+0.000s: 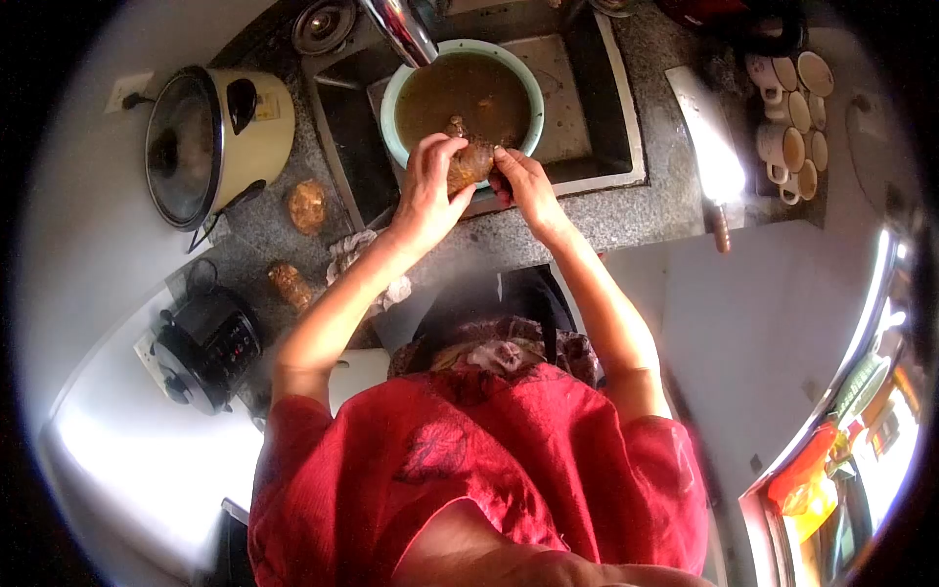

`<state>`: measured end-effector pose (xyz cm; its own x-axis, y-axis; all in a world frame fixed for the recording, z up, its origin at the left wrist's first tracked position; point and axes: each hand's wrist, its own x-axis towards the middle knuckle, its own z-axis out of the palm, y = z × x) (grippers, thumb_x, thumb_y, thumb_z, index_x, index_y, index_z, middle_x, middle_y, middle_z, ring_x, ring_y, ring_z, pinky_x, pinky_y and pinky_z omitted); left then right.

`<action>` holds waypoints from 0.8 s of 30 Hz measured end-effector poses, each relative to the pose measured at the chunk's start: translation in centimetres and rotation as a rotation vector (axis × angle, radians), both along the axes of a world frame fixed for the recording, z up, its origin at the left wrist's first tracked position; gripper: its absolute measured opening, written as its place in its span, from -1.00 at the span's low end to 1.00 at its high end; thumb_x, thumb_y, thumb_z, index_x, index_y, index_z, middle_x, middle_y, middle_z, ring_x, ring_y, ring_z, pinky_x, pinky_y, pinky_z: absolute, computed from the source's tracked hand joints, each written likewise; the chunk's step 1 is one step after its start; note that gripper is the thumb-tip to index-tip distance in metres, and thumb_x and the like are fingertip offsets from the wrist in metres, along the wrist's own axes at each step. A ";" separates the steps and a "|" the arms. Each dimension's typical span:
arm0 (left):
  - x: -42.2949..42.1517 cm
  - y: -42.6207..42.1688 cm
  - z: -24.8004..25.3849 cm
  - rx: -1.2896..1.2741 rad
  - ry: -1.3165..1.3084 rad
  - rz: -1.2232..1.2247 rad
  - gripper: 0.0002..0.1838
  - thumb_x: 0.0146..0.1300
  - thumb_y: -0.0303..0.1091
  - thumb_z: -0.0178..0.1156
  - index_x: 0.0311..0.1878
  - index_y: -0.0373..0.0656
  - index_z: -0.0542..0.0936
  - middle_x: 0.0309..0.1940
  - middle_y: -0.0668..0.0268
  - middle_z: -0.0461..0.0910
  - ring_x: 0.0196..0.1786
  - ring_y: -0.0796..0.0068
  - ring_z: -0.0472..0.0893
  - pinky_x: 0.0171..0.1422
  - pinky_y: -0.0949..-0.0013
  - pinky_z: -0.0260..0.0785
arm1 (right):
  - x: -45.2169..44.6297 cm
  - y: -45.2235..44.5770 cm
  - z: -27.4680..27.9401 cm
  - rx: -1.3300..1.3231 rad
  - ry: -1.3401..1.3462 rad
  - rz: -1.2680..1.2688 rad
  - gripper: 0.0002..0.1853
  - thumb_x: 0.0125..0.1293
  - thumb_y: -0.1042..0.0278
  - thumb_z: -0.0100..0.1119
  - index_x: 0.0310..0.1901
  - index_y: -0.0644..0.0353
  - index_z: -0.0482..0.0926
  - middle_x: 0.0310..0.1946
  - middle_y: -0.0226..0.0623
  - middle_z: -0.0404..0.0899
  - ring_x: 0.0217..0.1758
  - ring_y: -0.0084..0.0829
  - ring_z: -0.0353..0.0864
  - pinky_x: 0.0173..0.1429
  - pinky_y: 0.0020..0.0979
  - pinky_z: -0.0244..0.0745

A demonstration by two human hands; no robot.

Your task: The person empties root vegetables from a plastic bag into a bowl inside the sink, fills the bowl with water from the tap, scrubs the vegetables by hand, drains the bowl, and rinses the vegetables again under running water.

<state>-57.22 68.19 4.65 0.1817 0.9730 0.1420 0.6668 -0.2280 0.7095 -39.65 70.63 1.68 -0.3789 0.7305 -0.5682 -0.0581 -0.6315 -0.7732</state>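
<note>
My left hand [426,198] and right hand [531,188] grasp a lumpy brown tuber [473,166]. Probably stiff, slippery; I'd hold its sides.

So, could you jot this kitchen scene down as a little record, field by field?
Left hand: holds a brown lumpy piece
Right hand: at the piece's right end; grip partly hidden
Below the hands: pale-green basin of murky water, in the sink
Counter, left: two more brown lumps, a cloth, a cream cooker
Counter, right: large knife, white cups
</note>
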 end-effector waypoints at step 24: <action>-1.2 1.5 -1.4 -0.735 -1.270 0.137 -0.29 0.25 -0.42 0.23 0.40 -0.11 0.11 0.25 0.13 0.32 0.28 0.32 0.38 0.36 0.25 0.25 | 0.8 1.4 -1.8 0.142 -0.031 -0.080 -0.79 0.29 0.49 -0.06 -0.16 0.35 0.56 -0.51 -0.32 0.56 -0.47 -0.56 0.54 -0.32 -0.50 0.48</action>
<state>-58.46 69.67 3.22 0.2180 0.8945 -0.3904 -0.4912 0.4462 0.7481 -38.85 72.07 -0.13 -0.3002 0.8314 -0.4676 -0.0782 -0.5101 -0.8566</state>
